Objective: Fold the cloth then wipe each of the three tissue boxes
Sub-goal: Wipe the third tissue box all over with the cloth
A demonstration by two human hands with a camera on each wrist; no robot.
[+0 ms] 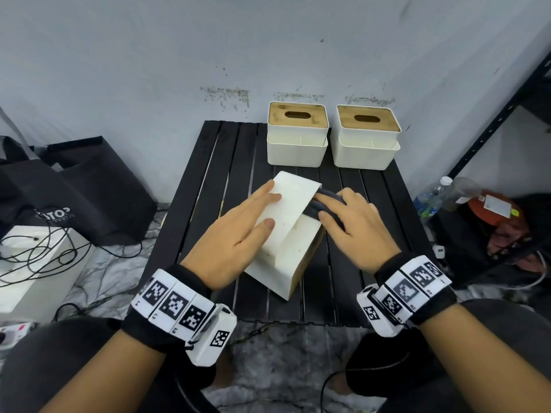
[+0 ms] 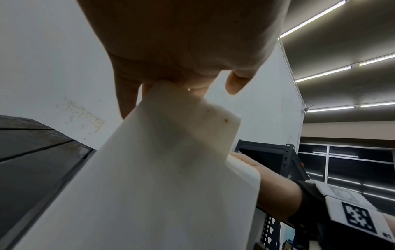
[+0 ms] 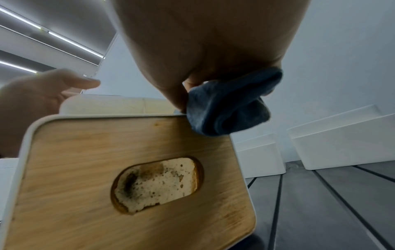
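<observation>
Black bag point(image 1: 74, 186), well left of the left hand's grip: white lettering, partly legible, "OTO?". Wristbands point(image 1: 176, 302): square black-and-white coded markers, no readable characters. Bottle label point(image 1: 427, 204), right of the right hand's grip: illegible.

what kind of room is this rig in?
Probably a workshop or storage room: a black metal shelving rack beside a small slatted folding table, cables and bags on the floor, strip lights overhead.

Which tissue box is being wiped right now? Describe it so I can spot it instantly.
On the black slatted table, two tissue boxes stand upright by the wall. The tissue box being wiped lies nearer, tipped on its side under both hands, its wooden lid facing right and the dark cloth pressed against it.
</observation>
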